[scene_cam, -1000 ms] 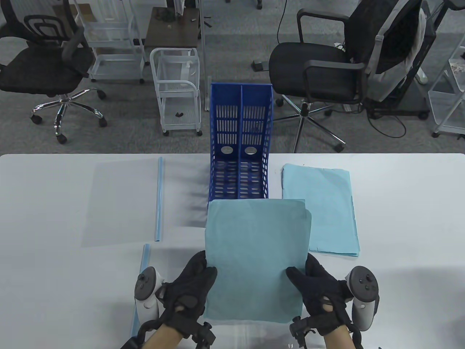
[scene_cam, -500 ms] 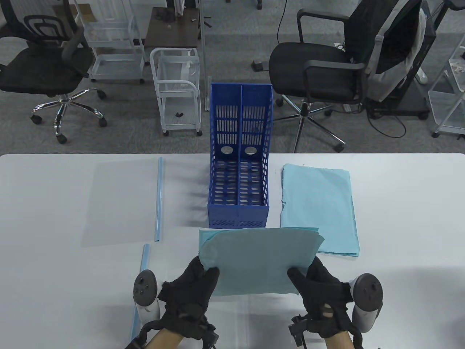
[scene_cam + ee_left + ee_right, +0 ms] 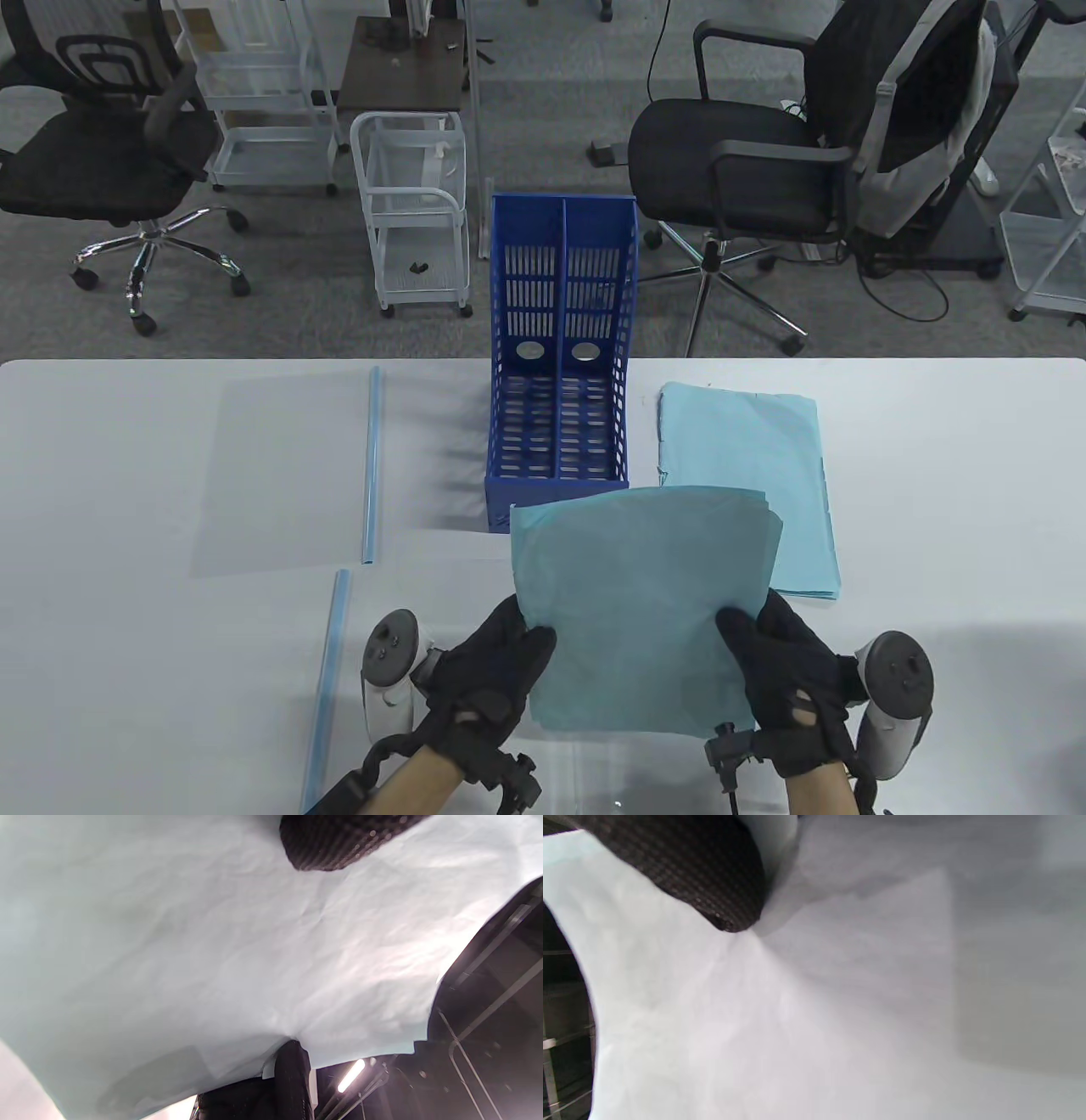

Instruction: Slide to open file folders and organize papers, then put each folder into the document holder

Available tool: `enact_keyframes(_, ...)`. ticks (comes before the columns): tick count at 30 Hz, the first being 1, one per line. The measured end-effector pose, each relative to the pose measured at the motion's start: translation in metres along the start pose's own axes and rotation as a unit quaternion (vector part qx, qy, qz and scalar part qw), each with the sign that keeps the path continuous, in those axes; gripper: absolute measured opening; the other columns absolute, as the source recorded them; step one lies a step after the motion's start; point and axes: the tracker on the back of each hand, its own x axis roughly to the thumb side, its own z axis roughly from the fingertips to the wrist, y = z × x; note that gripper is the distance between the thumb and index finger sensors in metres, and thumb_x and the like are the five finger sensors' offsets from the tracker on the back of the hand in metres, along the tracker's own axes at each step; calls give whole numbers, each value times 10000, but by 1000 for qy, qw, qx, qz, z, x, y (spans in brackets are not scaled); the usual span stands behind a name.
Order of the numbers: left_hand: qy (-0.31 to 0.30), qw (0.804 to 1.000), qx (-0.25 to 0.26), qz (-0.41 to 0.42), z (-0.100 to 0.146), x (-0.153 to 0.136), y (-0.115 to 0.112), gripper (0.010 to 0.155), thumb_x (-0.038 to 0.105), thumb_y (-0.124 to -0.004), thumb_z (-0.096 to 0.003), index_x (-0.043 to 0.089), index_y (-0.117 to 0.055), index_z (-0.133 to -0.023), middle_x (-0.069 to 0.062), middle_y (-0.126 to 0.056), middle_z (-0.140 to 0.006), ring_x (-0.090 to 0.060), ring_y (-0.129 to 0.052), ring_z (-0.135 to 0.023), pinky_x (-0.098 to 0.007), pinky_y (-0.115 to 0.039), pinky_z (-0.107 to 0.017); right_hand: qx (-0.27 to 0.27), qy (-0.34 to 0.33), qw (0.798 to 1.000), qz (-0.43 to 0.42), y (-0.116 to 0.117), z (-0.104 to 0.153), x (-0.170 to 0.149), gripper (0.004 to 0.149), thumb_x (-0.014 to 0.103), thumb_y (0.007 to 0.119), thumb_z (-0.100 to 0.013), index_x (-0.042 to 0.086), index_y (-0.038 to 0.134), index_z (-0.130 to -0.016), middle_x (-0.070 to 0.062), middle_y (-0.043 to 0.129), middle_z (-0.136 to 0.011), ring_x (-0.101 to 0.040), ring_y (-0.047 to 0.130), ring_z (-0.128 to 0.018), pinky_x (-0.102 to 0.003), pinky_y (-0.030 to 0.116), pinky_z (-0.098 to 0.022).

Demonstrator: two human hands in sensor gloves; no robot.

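Both hands hold one sheaf of pale blue papers (image 3: pixel 640 611) above the near middle of the white surface (image 3: pixel 127 662), tilted up toward the camera. The left hand (image 3: pixel 488 679) pinches the sheaf's lower left edge, thumb on the near face and fingers curled behind; the right hand (image 3: pixel 785 679) pinches the lower right edge the same way. In the left wrist view one gloved fingertip (image 3: pixel 335 840) presses the paper's face and another digit shows at its lower edge. In the right wrist view a gloved fingertip (image 3: pixel 704 878) lies on the paper. The sheaf's top edge overlaps the front of the blue holder (image 3: pixel 560 356), which stands upright at the middle of the surface with two open compartments. A second stack of blue papers (image 3: pixel 747 484) lies flat just right of the holder, partly behind the held sheaf. A clear folder (image 3: pixel 280 475) lies flat at left, with a blue slide bar (image 3: pixel 372 467) along its right edge. Another slide bar (image 3: pixel 329 679) lies near the left hand, apart from it.
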Motion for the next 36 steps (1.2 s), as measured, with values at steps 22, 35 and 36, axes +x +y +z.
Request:
enact_keyframes(22,201,889,29,-411,-19,-7,-24,452,438,-885,-449,169,-920,-811,-50,-1058,-562,-217,-1114,-301,-418,-950,-263,6,200,932,301,-13,-9,-16,445,373,868,-437,167,857,-831,-38,1044,-625,-200,1083,-413,-413,919,-399)
enact_keyframes(35,234,871,26,-431,-25,-13,-26,491,474,-879,-448,177,-903,-839,-28,-1056,-567,-199,-1108,-295,-400,-949,-254,4,240,919,313,-15,-12,-27,451,383,865,-438,170,846,-835,-26,1033,-620,-192,1069,-414,-412,913,-405)
enact_keyframes(36,235,870,25,-432,-25,-13,-26,493,476,-878,-449,177,-902,-840,-28,-1056,-569,-199,-1109,-296,-400,-950,-255,2,242,917,316,-15,-12,-26,452,385,863,-439,171,844,-836,-24,1033,-619,-190,1069,-414,-411,913,-405)
